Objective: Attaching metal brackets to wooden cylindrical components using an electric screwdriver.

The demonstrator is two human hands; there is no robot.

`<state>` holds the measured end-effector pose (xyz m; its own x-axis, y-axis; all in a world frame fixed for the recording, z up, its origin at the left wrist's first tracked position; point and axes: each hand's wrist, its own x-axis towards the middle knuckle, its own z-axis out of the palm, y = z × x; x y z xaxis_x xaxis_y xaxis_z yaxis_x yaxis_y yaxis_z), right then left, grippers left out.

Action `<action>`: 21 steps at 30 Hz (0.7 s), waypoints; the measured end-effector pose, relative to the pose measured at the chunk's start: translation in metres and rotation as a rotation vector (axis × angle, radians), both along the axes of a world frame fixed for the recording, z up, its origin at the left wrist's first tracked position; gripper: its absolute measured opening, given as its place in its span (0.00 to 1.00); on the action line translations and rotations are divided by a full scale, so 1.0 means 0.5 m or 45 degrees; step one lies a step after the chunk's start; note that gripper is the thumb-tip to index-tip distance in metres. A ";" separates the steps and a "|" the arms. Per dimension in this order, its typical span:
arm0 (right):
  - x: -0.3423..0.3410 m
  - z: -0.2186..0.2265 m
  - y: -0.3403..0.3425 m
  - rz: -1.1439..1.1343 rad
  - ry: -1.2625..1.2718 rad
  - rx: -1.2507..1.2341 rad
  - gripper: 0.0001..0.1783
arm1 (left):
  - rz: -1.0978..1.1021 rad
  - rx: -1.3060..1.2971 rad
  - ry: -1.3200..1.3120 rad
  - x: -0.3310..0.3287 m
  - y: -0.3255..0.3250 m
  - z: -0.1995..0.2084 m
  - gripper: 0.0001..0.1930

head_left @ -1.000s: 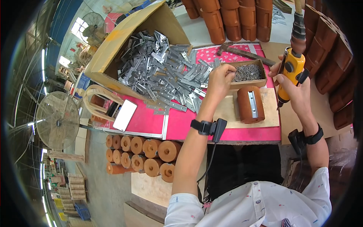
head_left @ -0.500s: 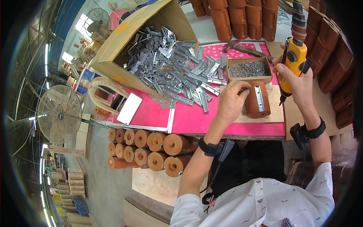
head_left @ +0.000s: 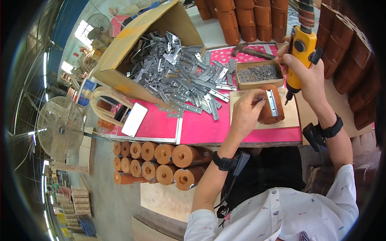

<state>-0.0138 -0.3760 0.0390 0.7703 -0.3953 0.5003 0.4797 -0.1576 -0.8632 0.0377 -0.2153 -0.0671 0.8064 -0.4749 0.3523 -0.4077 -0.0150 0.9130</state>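
Observation:
A reddish-brown wooden cylinder (head_left: pixel 265 115) lies on a pale board (head_left: pixel 292 116). Along its upper side runs a metal strip with holes (head_left: pixel 272 103). Against the cylinder's left side is my left hand (head_left: pixel 246 112), thumb and fingertips pinched together near the strip; anything between them is too small to make out. My right hand (head_left: pixel 309 76) is wrapped round a yellow and black electric screwdriver (head_left: pixel 299 54). Its bit points down, just right of the cylinder and apart from it. Behind the cylinder stands a small carton of screws (head_left: pixel 257 85).
Metal strips (head_left: pixel 189 80) spill from a big cardboard box (head_left: pixel 116 52) onto the pink tabletop (head_left: pixel 201 128). A hammer (head_left: pixel 255 52) lies behind the screw carton. A white-screened phone (head_left: pixel 134 119) rests at left. Brown cylinders (head_left: pixel 241 24) stand behind, others (head_left: pixel 183 154) are stacked below the table edge.
My right hand has brought the screwdriver's bit slightly nearer the strip. My left hand keeps its pinch beside the cylinder. The whole view has shifted a little.

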 end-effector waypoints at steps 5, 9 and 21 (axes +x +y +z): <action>0.012 0.016 0.010 -0.016 -0.040 -0.071 0.13 | -0.035 0.004 -0.033 -0.006 -0.015 -0.006 0.12; 0.037 0.035 0.019 -0.012 0.028 -0.098 0.17 | -0.036 -0.004 0.058 -0.007 -0.003 0.001 0.14; 0.060 0.036 0.037 0.063 -0.094 -0.006 0.21 | -0.022 0.051 0.106 -0.012 -0.017 0.002 0.16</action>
